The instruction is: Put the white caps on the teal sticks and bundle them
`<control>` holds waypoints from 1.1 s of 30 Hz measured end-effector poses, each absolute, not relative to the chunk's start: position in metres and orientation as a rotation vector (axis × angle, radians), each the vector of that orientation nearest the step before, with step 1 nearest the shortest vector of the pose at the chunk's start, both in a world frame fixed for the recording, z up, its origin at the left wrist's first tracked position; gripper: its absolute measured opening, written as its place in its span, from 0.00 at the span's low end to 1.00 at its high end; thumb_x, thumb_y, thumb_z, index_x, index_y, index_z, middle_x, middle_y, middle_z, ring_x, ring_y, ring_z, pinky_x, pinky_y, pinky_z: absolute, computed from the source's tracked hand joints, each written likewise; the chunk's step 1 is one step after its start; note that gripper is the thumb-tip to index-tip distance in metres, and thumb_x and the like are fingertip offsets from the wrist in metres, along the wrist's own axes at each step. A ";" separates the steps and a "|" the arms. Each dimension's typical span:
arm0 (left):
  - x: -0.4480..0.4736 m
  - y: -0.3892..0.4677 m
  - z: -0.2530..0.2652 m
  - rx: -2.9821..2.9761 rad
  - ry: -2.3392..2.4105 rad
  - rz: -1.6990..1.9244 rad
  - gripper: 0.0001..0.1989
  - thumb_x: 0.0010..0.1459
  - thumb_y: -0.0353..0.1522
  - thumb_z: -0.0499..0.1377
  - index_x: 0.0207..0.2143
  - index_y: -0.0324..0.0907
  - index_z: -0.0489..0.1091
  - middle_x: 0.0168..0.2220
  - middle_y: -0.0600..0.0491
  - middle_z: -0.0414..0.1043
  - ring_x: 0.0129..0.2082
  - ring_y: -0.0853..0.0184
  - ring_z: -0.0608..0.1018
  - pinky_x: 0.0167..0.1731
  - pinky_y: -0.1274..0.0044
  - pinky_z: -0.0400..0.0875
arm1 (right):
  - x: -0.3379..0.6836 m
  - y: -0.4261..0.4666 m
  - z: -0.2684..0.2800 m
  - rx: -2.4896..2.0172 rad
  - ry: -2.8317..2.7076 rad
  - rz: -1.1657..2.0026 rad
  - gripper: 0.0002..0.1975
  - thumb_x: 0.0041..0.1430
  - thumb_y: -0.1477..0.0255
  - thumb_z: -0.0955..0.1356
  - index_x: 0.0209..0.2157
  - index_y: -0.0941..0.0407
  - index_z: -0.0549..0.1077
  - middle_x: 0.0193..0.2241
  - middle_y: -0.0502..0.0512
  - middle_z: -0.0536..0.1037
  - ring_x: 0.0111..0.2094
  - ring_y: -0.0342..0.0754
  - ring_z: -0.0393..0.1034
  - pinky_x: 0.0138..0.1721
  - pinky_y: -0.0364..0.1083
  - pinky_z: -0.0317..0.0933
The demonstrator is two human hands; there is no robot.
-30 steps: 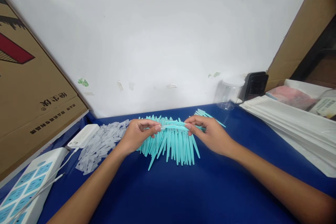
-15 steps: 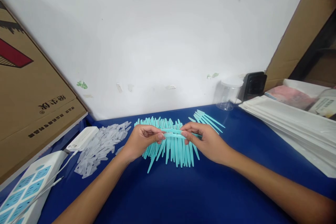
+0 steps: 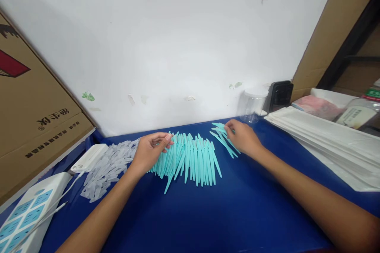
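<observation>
My left hand (image 3: 152,151) hovers at the left part of a large pile of slim turquoise sticks (image 3: 197,162), which look like eyebrow razors. Its thumb and fingertips are pinched together; whatever they may hold is too small to tell. Farther right, my right hand (image 3: 244,137) is over a smaller group of the same turquoise sticks (image 3: 222,142), fingers closed at the upper end of one. Part of this group is hidden behind the hand. Left of my left hand lies a heap of translucent flat plastic pieces (image 3: 103,172).
On the left are a white power strip (image 3: 56,193), a white box-shaped device (image 3: 90,157) with a cable, and a cardboard box (image 3: 38,99). A clear jar (image 3: 252,106) stands by the wall. White stacked sheets (image 3: 320,138) lie right on the blue table (image 3: 190,221).
My hands were together above the large pile with turquoise sticks between them. They have parted: the right moved right to the smaller group, the left slightly left and up. The view shifted a little.
</observation>
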State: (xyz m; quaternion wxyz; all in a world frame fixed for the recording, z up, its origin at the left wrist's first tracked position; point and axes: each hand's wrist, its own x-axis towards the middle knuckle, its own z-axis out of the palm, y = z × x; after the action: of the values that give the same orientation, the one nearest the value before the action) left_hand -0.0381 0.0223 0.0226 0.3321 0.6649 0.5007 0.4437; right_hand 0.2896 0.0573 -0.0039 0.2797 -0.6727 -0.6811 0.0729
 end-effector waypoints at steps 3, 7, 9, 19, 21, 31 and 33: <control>-0.045 0.024 0.025 1.877 1.417 1.161 0.19 0.60 0.47 0.62 0.40 0.39 0.79 0.32 0.48 0.81 0.33 0.61 0.82 0.31 0.73 0.75 | 0.292 0.058 -0.005 -1.986 -1.864 0.061 0.10 0.69 0.68 0.61 0.42 0.55 0.72 0.37 0.62 0.82 0.39 0.59 0.77 0.32 0.48 0.56; -0.048 0.023 0.028 2.089 1.538 1.153 0.16 0.62 0.45 0.60 0.39 0.43 0.80 0.35 0.50 0.82 0.36 0.62 0.82 0.34 0.74 0.74 | 0.286 0.050 -0.001 -2.087 -1.928 -0.021 0.12 0.69 0.68 0.59 0.43 0.56 0.72 0.36 0.62 0.81 0.36 0.61 0.77 0.29 0.48 0.53; -0.048 0.022 0.030 2.177 1.594 1.141 0.15 0.63 0.44 0.59 0.39 0.44 0.80 0.35 0.52 0.82 0.36 0.62 0.82 0.34 0.74 0.73 | 0.284 0.046 0.001 -2.094 -1.961 -0.058 0.12 0.69 0.69 0.59 0.43 0.56 0.72 0.36 0.62 0.81 0.36 0.60 0.77 0.29 0.48 0.52; -0.096 0.034 0.039 2.557 2.266 0.399 0.16 0.65 0.38 0.52 0.43 0.45 0.79 0.40 0.45 0.81 0.41 0.51 0.80 0.36 0.68 0.69 | 0.289 0.049 0.004 -1.835 -1.947 -0.030 0.07 0.67 0.71 0.62 0.37 0.55 0.72 0.38 0.58 0.81 0.41 0.54 0.76 0.34 0.46 0.57; -0.114 0.039 0.041 2.447 2.359 0.194 0.15 0.63 0.38 0.53 0.41 0.45 0.79 0.39 0.43 0.81 0.40 0.49 0.80 0.34 0.69 0.67 | 0.288 0.049 0.002 -1.742 -1.934 0.017 0.07 0.67 0.71 0.63 0.37 0.55 0.72 0.39 0.56 0.81 0.42 0.53 0.76 0.36 0.46 0.59; -0.153 0.055 0.030 2.199 2.160 0.091 0.13 0.49 0.45 0.63 0.30 0.47 0.77 0.30 0.49 0.79 0.30 0.58 0.78 0.27 0.75 0.61 | 0.281 0.046 0.002 -1.593 -1.827 0.185 0.08 0.64 0.69 0.65 0.35 0.55 0.75 0.36 0.55 0.82 0.39 0.52 0.75 0.37 0.46 0.60; -0.152 0.057 0.025 2.167 2.146 0.081 0.13 0.48 0.45 0.63 0.29 0.46 0.76 0.29 0.49 0.79 0.29 0.58 0.78 0.26 0.75 0.61 | 0.280 0.044 0.002 -1.584 -1.823 0.210 0.08 0.64 0.69 0.65 0.35 0.55 0.75 0.36 0.54 0.82 0.39 0.52 0.75 0.36 0.46 0.60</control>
State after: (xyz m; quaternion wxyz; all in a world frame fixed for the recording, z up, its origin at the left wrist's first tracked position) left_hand -0.1522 0.0573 0.0253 0.0454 0.7095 0.7028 0.0265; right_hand 0.2801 0.0443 0.0025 0.3510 -0.6118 -0.7042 0.0812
